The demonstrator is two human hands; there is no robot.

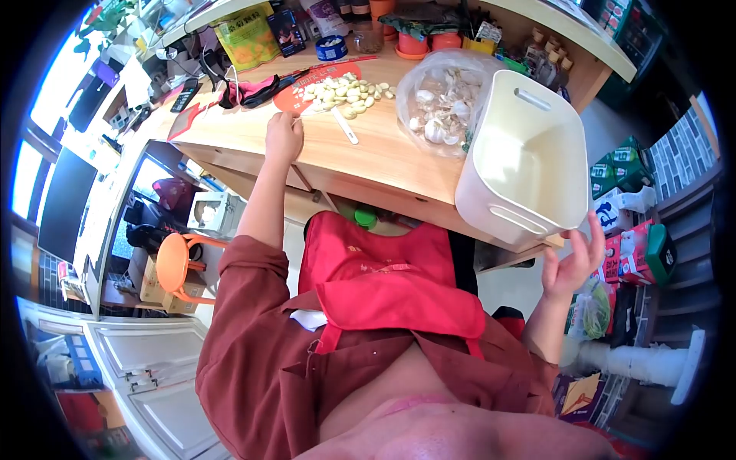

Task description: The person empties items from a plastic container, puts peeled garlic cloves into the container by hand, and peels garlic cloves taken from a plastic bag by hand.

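Note:
My left hand (285, 138) is closed at the desk's front edge, beside the red round mat (287, 98). A thin pale bit shows by its fingertips, too small to name. Peeled garlic cloves (351, 93) lie heaped on the mat and spill past its right side. A small tool with a white handle (346, 129) lies in front of them. My right hand (573, 259) is raised with fingers apart, holding nothing, just below the near corner of a white plastic bin (475, 172). Left of the bin, a clear plastic bag (410, 119) contains garlic bulbs (435, 130).
Along the back of the desk (376, 165) stand a yellow-green pouch (247, 38), a blue tin (331, 48), jars and small bottles. A black remote (185, 95) lies at the left. An orange stool (175, 263) stands left; packages (636, 253) are stacked right.

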